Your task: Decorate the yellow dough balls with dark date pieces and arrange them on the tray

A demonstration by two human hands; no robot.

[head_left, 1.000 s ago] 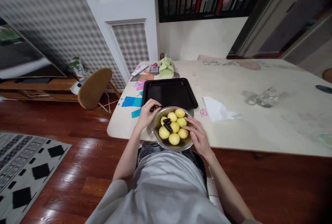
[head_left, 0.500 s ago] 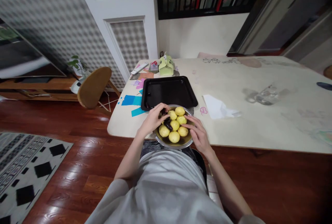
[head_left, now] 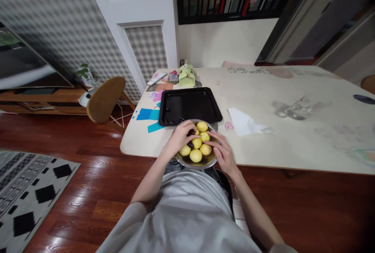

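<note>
A metal bowl [head_left: 202,165] full of yellow lemons [head_left: 195,155] sits at the table's near edge, close to my body. My left hand [head_left: 181,136] curls over the bowl's left side, fingers closed around a long, dark purple eggplant [head_left: 190,145]. Most of the eggplant is covered by that hand; a dark end shows beyond the knuckles. My right hand [head_left: 223,150] rests at the right rim with fingers stretched apart, their tips touching the lemons. Directly behind the bowl lies a black baking tray [head_left: 191,102].
The white table [head_left: 258,155] carries a crumpled white paper [head_left: 244,122], a drinking glass [head_left: 299,109], a green paper box [head_left: 186,76] and a white remote [head_left: 157,78]. A wooden chair [head_left: 106,98] stands off the table's left side.
My left hand has shifted slightly right and down over the bowl, its fingers closing further over the dark eggplant. My right hand stays almost in place.
</note>
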